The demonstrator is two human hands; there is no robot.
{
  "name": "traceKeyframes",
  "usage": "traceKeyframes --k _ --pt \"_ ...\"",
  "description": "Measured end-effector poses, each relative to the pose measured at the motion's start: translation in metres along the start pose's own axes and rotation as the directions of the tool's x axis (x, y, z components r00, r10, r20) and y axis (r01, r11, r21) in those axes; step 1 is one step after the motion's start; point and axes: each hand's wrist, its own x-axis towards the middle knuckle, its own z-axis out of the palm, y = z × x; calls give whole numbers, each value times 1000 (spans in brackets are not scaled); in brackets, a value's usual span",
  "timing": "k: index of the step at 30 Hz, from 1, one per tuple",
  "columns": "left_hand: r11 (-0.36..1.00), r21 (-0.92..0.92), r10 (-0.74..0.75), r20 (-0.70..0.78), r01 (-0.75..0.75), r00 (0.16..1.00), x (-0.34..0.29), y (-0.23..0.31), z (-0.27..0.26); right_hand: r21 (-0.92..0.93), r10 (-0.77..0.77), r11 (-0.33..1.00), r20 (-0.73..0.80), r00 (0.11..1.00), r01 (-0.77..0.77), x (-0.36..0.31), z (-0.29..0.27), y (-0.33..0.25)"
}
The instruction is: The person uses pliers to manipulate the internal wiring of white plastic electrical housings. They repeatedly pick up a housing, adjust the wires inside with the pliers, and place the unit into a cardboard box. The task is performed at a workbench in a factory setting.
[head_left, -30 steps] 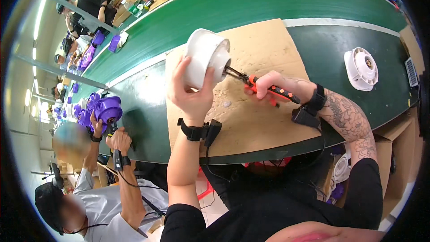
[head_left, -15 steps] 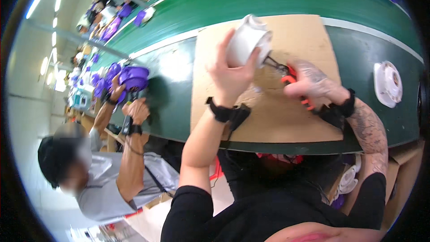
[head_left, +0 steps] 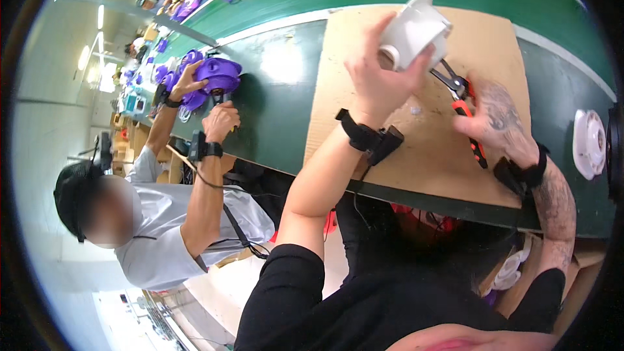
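Trailed a black cable (head_left: 357, 199) below the left hand (head_left: 382, 91), over the edge of a dark green table (head_left: 273, 136); perhaps risked a snag. Clasped a white plastic cup-shaped housing (head_left: 416, 29) in that hand, tilted above a brown cardboard sheet (head_left: 416, 166), with fingers round its sides. Wrapped the right hand (head_left: 497, 117) round metal pliers with red-and-black handles (head_left: 463, 108), tips close by the housing; could not tell if touching. Might have lost the smooth plastic to a sudden pull, or scored it through skewed tips. Right of that hand, might have knocked a round white plastic part (head_left: 588, 145) with the forearm (head_left: 556, 201). Well left of both hands, saw a co-worker's purple plastic housing (head_left: 223, 76).
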Motion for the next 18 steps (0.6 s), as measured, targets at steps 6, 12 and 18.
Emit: traceKeyframes --k 6,12,18 --pt "994 -113 -4 -96 -7 995 -3 -27 -2 729 -266 70 671 692 -681 10 7 36" --pt "992 78 -81 -169 95 982 2 -13 -3 -185 -60 982 -94 994 41 0 9 17" --pt "685 -661 -525 -156 307 836 39 -45 -39 19 -9 1000 69 998 8 -1 -6 9"
